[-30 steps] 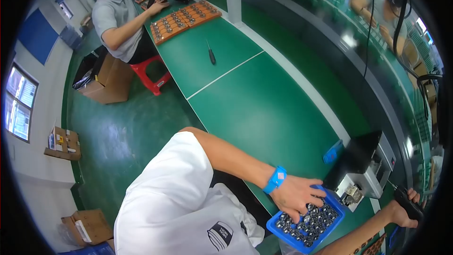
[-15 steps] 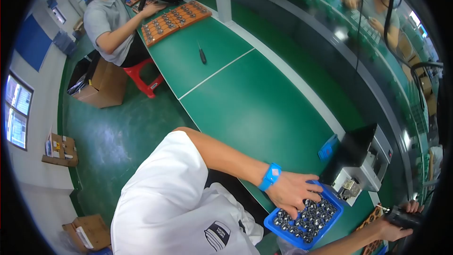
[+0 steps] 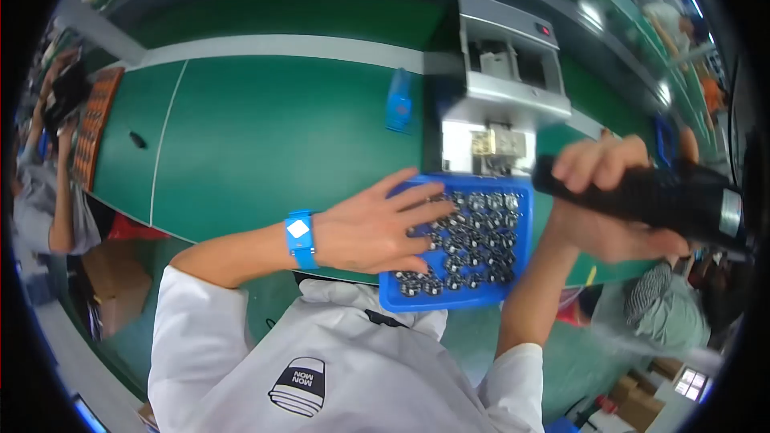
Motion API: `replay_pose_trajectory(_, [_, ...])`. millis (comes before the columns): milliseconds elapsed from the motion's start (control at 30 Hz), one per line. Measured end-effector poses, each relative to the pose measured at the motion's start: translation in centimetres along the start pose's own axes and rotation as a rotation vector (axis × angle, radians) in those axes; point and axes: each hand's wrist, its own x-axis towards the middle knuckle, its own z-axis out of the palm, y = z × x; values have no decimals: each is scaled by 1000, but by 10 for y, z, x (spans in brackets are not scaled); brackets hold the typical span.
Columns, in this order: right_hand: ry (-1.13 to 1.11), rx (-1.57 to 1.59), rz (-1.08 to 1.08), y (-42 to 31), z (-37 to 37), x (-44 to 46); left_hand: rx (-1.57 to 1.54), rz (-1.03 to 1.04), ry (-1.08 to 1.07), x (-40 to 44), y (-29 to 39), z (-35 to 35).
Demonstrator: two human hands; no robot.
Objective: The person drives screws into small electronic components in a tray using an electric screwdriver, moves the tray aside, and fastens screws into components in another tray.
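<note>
My left hand [image 3: 373, 227], with a blue band on its wrist, reaches over the left side of a blue plastic tray [image 3: 523, 250]. Its fingers are spread on or just above small round black-and-silver parts [image 3: 477, 240]; I cannot see any part held. The tray overhangs the near edge of the green table. On the right, my right hand [image 3: 605, 200] is wrapped around a black electric screwdriver [image 3: 666, 196] with a silver ring at one end. Motion blurs this hand. Just behind the tray stands a grey-and-black machine [image 3: 513, 100] with a metal mechanism [image 3: 499, 143] low at its front.
A blue object [image 3: 399, 102] lies left of the machine on the green table [image 3: 281, 128]. Farther left are a dark-handled screwdriver [image 3: 137, 139] and an orange board [image 3: 96, 124], near a seated person [image 3: 48, 200]. Another person [image 3: 670, 305] is at lower right.
The view has swung right, bringing the tray and machine toward the middle. My left hand stays at the tray, its fingers more spread. My right hand has lifted the electric screwdriver beside the tray.
</note>
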Motion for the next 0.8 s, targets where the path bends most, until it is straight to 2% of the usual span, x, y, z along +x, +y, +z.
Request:
replay_pose_trajectory(67, [-17, -94, 12, 9, -6, -5, 12, -8, -22, 0, 0, -3])
replay_pose_trajectory(100, [-74, -22, 14, 14, -6, -4, 17, -21, -31, 1, 0, -4])
replay_pose_trajectory(200, [-46, 69, 83, 23, -10, -7, 23, -27, -40, 2, 1, -6])
replay_pose_trajectory(333, [-59, 53, 140, 25, -11, -8, 25, -33, -48, 4, 0, -9])
replay_pose_trajectory(433, [-32, -240, 265, 18, -5, -7, 29, -32, -42, 4, 0, -9])
replay_pose_trajectory(467, [-28, -240, 266, 15, -2, -4, 32, -33, -40, 4, 0, -8])
replay_pose_trajectory(533, [-167, -349, 370, 11, 4, 0, 32, -33, -37, 4, -1, -8])
replay_pose_trajectory(700, [-99, -368, 515, 1, 17, -14, 40, -31, -44, 3, -2, -9])
replay_pose_trajectory(733, [-111, -480, 542, -8, 23, -18, 27, -40, -42, 3, -3, -8])
replay_pose_trajectory(800, [-66, -203, 426, -11, 15, -37, 45, -23, -43, 1, -4, -7])
